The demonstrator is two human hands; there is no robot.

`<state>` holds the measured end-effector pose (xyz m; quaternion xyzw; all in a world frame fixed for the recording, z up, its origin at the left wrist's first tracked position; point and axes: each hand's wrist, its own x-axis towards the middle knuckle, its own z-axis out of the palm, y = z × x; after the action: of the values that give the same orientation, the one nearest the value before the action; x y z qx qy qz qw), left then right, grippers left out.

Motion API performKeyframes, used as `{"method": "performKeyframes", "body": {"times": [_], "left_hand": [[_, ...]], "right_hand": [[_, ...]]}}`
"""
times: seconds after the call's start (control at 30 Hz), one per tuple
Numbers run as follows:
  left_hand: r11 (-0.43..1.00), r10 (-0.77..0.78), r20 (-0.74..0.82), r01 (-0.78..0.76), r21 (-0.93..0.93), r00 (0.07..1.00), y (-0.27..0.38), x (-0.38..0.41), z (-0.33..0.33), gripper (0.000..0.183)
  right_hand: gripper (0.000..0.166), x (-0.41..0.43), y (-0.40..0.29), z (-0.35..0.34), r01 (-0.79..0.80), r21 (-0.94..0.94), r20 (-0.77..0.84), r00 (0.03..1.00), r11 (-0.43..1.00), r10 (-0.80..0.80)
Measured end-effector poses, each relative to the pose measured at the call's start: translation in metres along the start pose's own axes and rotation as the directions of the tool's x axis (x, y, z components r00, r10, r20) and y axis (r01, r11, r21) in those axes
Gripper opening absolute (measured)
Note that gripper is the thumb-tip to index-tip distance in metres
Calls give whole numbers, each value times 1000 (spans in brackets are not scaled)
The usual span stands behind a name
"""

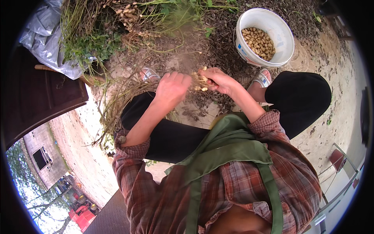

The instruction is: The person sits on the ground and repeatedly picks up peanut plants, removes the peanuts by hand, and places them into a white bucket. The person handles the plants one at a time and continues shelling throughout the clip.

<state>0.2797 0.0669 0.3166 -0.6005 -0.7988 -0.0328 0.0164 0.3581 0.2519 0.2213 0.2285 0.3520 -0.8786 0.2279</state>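
My left hand is closed around a bundle of peanut plants, whose stems trail to the left across my knee. At the root end, pale peanut pods hang between my two hands. My right hand pinches at these pods, thumb and fingers together; my fingers partly hide what is between them. To the upper right stands a white plastic bucket, tilted in view, with shelled-looking whole peanuts in its bottom.
A large heap of pulled peanut plants lies at the upper left beside a silver tarp. Dark wooden furniture stands at the left. Dry leaf litter covers ground around my sandalled feet. A red vehicle is far off at lower left.
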Motion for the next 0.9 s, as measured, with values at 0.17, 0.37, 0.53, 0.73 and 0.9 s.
{"method": "performKeyframes", "body": {"times": [0.17, 0.37, 0.53, 0.73, 0.9], "left_hand": [[999, -41, -15, 41, -9, 999, 2, 3, 1, 13], [994, -71, -14, 70, -79, 997, -1, 6, 2, 32], [995, -79, -46, 76, -66, 996, 0, 10, 0, 19], [993, -88, -55, 83, -83, 995, 0, -2, -8, 27], [937, -298, 21, 297, -186, 954, -7, -4, -5, 32]], "right_hand": [[23, 1, -10, -16, 116, 116, 26, 992, 986, -120], [17, -8, -22, -3, 154, 162, -69, 987, 975, -144], [13, -12, -27, 4, 155, 198, -133, 982, 968, -130], [13, -9, -50, -60, 407, 318, -293, 901, 856, -319], [16, -21, -67, -50, 366, -52, -152, 917, 929, -370]]}}
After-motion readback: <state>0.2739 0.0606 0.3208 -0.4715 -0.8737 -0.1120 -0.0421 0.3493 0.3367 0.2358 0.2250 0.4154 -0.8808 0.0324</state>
